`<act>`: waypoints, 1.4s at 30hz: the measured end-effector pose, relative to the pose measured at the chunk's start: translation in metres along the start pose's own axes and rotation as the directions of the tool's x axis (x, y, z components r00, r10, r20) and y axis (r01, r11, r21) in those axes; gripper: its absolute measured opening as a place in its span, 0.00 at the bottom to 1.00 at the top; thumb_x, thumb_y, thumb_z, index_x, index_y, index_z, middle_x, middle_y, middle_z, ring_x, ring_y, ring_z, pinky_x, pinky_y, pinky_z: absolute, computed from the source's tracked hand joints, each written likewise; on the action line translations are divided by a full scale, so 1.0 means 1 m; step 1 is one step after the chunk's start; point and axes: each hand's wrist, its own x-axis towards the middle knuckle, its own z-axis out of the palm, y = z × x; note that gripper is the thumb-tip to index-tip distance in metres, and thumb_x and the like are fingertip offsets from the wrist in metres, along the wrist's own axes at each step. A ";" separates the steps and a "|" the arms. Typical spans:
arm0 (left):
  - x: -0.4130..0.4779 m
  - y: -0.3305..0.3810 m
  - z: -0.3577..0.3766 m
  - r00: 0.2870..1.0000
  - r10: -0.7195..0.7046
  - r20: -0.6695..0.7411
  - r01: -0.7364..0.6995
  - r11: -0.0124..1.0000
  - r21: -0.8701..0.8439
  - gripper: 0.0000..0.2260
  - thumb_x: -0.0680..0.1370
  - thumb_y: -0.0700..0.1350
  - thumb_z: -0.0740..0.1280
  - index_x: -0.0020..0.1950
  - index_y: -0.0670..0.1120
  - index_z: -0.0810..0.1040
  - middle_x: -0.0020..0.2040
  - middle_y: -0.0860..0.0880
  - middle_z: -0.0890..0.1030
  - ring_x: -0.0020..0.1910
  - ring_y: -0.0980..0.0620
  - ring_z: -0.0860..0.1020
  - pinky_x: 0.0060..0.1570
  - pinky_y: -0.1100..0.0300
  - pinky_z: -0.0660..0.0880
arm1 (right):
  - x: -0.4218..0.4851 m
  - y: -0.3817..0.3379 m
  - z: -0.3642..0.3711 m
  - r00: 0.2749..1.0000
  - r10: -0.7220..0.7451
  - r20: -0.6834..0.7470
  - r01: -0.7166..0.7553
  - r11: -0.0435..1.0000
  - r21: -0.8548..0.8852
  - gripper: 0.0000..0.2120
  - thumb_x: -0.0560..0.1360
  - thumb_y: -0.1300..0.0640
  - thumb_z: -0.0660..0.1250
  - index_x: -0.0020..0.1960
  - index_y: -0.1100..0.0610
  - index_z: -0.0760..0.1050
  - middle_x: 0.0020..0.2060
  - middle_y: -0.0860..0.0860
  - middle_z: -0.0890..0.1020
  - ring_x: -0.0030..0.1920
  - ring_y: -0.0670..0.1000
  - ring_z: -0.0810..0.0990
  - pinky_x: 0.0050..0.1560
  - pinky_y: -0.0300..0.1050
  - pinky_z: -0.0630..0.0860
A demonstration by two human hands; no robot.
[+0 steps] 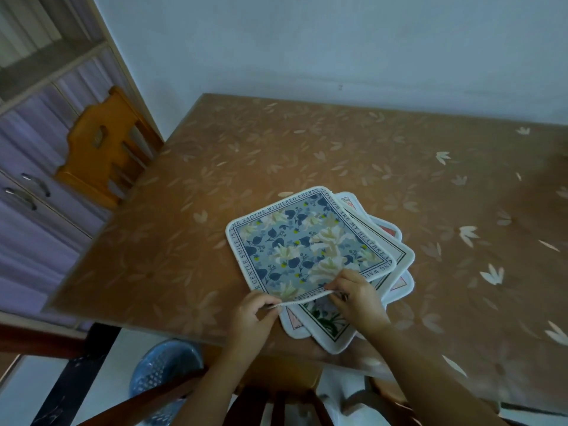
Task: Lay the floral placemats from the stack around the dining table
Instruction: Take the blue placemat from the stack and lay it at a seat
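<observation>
Both hands (307, 305) pinch near edge of top blue placemat (304, 244), lifting it off stack (381, 272)

I see bare table (338, 149) beyond and to the right of the stack of placemats (310, 250) — there a hand passes freely. At the left end an orange chair (98, 149) stands close to the edge, the wall (307, 41) closes the far side, and dark wooden bars (147, 401) stand below the near edge.
</observation>
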 end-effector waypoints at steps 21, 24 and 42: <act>-0.063 0.085 0.128 0.954 0.127 0.273 -0.113 0.991 -0.065 0.13 0.71 0.37 0.71 0.38 0.56 0.77 0.39 0.49 0.80 0.41 0.52 0.78 0.43 0.59 0.75 | -0.150 0.054 -0.122 0.966 0.211 -0.147 -0.225 0.970 -0.090 0.07 0.64 0.70 0.71 0.40 0.62 0.81 0.41 0.59 0.83 0.43 0.61 0.81 0.38 0.55 0.79; -0.081 0.106 0.160 0.951 0.138 0.278 -0.136 0.990 -0.027 0.08 0.71 0.37 0.71 0.39 0.51 0.79 0.39 0.49 0.80 0.40 0.52 0.78 0.41 0.61 0.74 | -0.177 0.074 -0.148 0.960 0.241 -0.146 -0.253 0.965 -0.070 0.05 0.65 0.69 0.71 0.39 0.63 0.81 0.40 0.58 0.82 0.43 0.60 0.80 0.40 0.51 0.77; -0.130 0.191 0.286 0.928 0.126 0.351 -0.157 0.986 0.059 0.04 0.73 0.38 0.70 0.45 0.46 0.80 0.41 0.56 0.79 0.42 0.60 0.77 0.41 0.74 0.72 | -0.275 0.177 -0.237 0.921 0.371 -0.118 -0.370 0.929 0.033 0.02 0.68 0.67 0.70 0.38 0.62 0.79 0.39 0.57 0.79 0.42 0.57 0.78 0.40 0.54 0.76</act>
